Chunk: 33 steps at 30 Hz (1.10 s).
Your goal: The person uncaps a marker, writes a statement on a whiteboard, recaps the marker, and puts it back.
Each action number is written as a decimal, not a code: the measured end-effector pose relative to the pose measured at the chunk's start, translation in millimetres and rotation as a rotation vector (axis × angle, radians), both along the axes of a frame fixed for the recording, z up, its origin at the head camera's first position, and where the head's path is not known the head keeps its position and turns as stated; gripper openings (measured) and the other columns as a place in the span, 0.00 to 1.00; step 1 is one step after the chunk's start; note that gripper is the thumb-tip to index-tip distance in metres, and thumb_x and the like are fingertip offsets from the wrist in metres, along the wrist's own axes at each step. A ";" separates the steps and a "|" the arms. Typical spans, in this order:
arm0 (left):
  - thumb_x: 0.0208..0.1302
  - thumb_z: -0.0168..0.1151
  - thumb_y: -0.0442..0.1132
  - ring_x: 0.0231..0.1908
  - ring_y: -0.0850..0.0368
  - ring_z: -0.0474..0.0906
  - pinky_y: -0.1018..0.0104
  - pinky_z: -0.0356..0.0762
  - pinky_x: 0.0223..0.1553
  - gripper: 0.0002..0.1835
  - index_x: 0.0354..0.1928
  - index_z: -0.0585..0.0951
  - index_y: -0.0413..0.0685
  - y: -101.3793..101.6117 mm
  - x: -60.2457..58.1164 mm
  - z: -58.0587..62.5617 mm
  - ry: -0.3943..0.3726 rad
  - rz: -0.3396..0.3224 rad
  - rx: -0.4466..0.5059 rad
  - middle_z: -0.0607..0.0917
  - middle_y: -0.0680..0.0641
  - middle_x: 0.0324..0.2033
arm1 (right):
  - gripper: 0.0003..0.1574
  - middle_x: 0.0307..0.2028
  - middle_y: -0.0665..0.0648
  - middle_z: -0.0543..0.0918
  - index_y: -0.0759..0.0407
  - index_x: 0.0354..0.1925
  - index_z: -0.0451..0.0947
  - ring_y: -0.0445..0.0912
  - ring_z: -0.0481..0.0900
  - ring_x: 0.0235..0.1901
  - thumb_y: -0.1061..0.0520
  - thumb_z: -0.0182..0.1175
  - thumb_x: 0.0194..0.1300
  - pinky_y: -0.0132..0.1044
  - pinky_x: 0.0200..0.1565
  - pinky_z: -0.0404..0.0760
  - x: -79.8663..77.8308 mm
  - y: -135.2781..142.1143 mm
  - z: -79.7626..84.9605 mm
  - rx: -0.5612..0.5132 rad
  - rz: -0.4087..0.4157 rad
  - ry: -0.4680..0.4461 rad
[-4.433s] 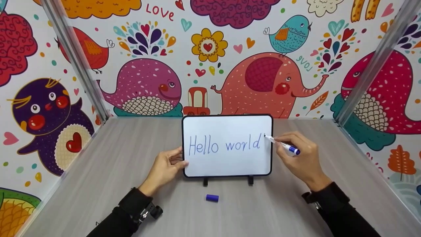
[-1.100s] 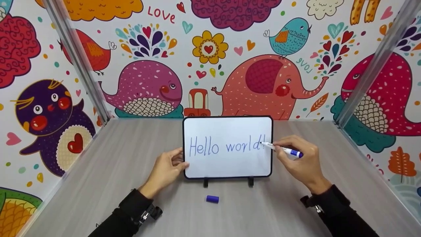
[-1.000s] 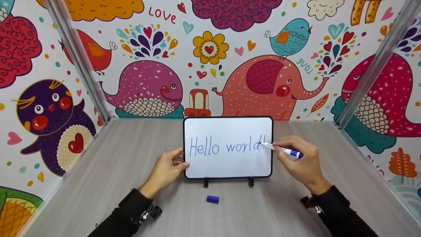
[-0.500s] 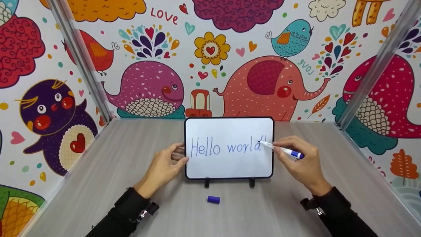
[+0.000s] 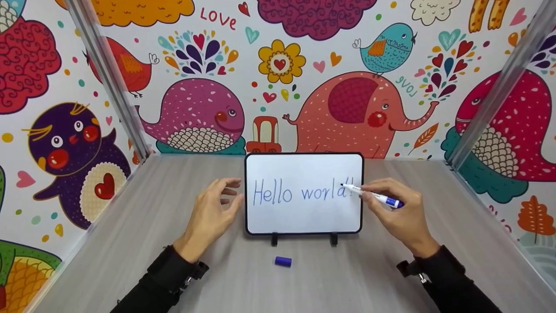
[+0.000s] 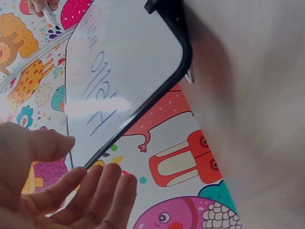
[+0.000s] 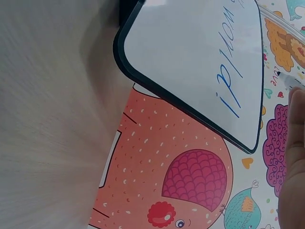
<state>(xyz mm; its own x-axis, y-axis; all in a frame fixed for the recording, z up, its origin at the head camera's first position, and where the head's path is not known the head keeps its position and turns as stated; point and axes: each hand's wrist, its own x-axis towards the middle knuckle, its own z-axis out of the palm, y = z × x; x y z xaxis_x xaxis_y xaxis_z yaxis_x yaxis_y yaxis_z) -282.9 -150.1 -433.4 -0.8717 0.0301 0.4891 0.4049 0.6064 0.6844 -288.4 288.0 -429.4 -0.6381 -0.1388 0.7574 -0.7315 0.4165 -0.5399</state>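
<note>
A small whiteboard (image 5: pixel 304 219) with a black frame stands upright on two black feet, with "Hello world!" written on it in blue. My left hand (image 5: pixel 209 213) is just off the board's left edge, its fingers relaxed and holding nothing; in the left wrist view the left hand (image 6: pixel 81 191) has thumb and fingers spread near the board's corner. My right hand (image 5: pixel 397 213) pinches a white marker (image 5: pixel 378 198) with a blue end. The marker's dark tip overlaps the writing in the head view, but in the right wrist view the marker (image 7: pixel 290 81) is off the board's face.
A blue marker cap (image 5: pixel 283 261) lies on the grey table (image 5: pixel 243 287) in front of the board. Behind it rises a wall (image 5: pixel 299 56) printed with cartoon animals, and metal posts (image 5: pixel 108 82) stand at the corners.
An exclamation mark was added after "world". My left hand has let go of the board's left edge and moved slightly left. My right hand has drawn the marker back from the writing.
</note>
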 end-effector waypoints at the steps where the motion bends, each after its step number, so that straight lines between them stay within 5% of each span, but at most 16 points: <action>1: 0.80 0.75 0.32 0.56 0.43 0.93 0.42 0.96 0.59 0.16 0.65 0.89 0.42 0.4 1.1 1.3 0.009 0.000 -0.002 0.93 0.41 0.57 | 0.22 0.47 0.60 0.96 0.58 0.54 0.97 0.39 0.94 0.46 0.76 0.80 0.66 0.24 0.52 0.93 0.3 0.1 -0.1 0.003 0.001 -0.002; 7: 0.80 0.75 0.31 0.49 0.52 0.92 0.48 0.97 0.53 0.07 0.54 0.91 0.47 5.3 8.5 6.3 0.058 -0.037 -0.012 0.94 0.47 0.48 | 0.23 0.48 0.58 0.96 0.57 0.54 0.97 0.40 0.95 0.47 0.76 0.80 0.65 0.26 0.53 0.94 0.0 1.6 -2.4 0.021 0.013 -0.016; 15: 0.78 0.77 0.31 0.42 0.58 0.91 0.61 0.97 0.46 0.06 0.47 0.92 0.51 17.7 17.5 4.0 0.099 -0.154 -0.016 0.93 0.51 0.41 | 0.24 0.48 0.59 0.96 0.57 0.54 0.97 0.41 0.95 0.46 0.77 0.79 0.66 0.26 0.52 0.94 3.2 -3.6 -1.4 0.020 0.049 -0.025; 33: 0.77 0.77 0.32 0.40 0.60 0.90 0.62 0.95 0.43 0.04 0.47 0.92 0.49 45.2 35.6 -7.8 0.083 -0.290 -0.151 0.93 0.51 0.42 | 0.25 0.49 0.60 0.96 0.57 0.56 0.97 0.46 0.95 0.48 0.77 0.79 0.66 0.29 0.53 0.95 5.2 -8.9 -1.6 0.040 0.164 -0.017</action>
